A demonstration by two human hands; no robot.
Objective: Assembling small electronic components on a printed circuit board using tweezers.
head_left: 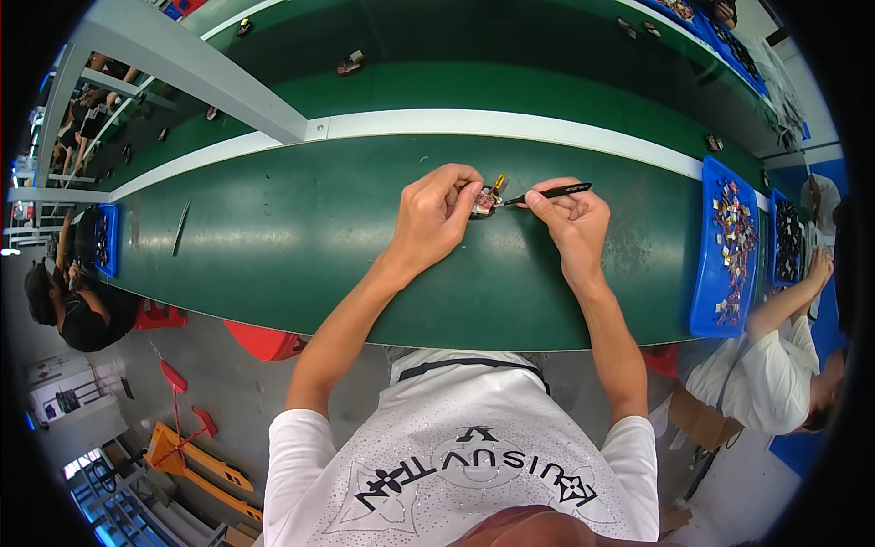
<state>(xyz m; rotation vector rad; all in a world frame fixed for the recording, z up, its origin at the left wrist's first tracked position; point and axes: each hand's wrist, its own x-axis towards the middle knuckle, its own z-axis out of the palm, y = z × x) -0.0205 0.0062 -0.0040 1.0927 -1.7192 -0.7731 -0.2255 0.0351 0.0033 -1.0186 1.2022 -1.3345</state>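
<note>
Left of both hands, we list one thin greyish-green strip (181, 228), lying on the smooth green tabletop (310, 246). Left hand (430, 214): thumb and fingers pinching a small dark-cased device with exposed innards (483, 201), held between the hands, seemingly to steady it. One slim black pointed tool (567, 190): tip at the device's right edge; contact we cannot tell. Right hand (578, 223): pinching the tool pen-like, probably for fine control. Right of the hands: one large blue plastic tray (705, 273), holding many small multicoloured parts, likely placed within reach; beyond, a second blue plastic tray (775, 239), holding black pieces.
</note>
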